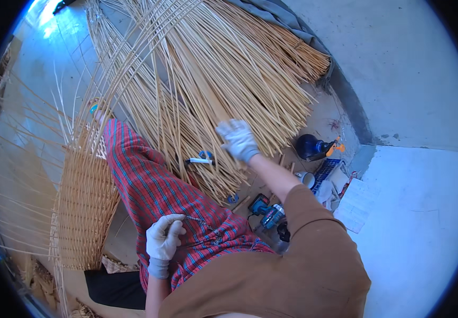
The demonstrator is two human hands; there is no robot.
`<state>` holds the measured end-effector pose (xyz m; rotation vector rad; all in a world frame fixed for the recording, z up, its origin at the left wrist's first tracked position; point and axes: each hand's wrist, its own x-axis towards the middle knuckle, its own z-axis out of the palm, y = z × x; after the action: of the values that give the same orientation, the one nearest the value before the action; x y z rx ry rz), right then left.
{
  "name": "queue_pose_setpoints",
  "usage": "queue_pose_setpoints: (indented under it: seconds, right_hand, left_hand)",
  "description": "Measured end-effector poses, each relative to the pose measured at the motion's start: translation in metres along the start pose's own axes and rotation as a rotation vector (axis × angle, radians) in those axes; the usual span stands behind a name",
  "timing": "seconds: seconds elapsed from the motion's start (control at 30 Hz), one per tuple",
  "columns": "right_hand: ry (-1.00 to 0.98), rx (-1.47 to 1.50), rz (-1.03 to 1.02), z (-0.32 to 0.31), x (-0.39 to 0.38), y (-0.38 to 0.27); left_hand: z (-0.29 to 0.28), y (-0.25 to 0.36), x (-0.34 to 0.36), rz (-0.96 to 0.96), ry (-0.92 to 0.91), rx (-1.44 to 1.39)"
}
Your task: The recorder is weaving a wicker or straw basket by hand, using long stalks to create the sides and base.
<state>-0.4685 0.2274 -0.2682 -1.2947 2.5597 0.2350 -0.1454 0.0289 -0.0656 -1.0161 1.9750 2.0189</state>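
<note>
My gloved right hand reaches out with its fingers spread and rather flat on the long pale rods, beside a wider flat strip. Below it, a blue-and-white tool lies among the rod ends. My gloved left hand is curled over my red checked cloth garment, beside a dark cord at my waist; whether it grips anything is unclear. A woven basket piece with long loose rods stands left of my leg.
A drill, a dark bottle with an orange nozzle, a white mug and a blue crate sit to the right, by the wall. A darker bundle of rods and grey cloth lie at the top.
</note>
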Motion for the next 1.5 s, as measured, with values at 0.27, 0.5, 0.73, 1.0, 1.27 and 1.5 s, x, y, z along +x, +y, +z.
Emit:
queue_pose_setpoints:
  seconds: [0.27,0.5,0.73,1.0,1.27,1.5]
  right_hand:
    - [-0.077,-0.123,0.187,0.015,-0.023,0.075]
    - [-0.099,-0.162,0.274,0.014,-0.021,0.059]
    - [-0.069,-0.047,0.293,0.001,-0.022,0.035]
    - [0.576,0.028,0.371,-0.019,-0.031,0.053]
    - [0.424,0.055,0.549,-0.009,-0.037,0.115]
    - [0.156,0.237,0.884,-0.035,0.030,0.135]
  left_hand:
    - [-0.004,-0.004,0.006,-0.018,-0.026,-0.061]
    - [-0.004,-0.006,0.006,0.006,-0.019,-0.075]
    - [-0.007,-0.008,0.005,-0.009,-0.020,-0.091]
    - [-0.004,-0.009,0.008,0.024,-0.031,-0.132]
    - [-0.004,-0.010,0.007,0.061,-0.016,-0.132]
    - [-0.002,-0.004,0.008,0.014,-0.013,-0.124]
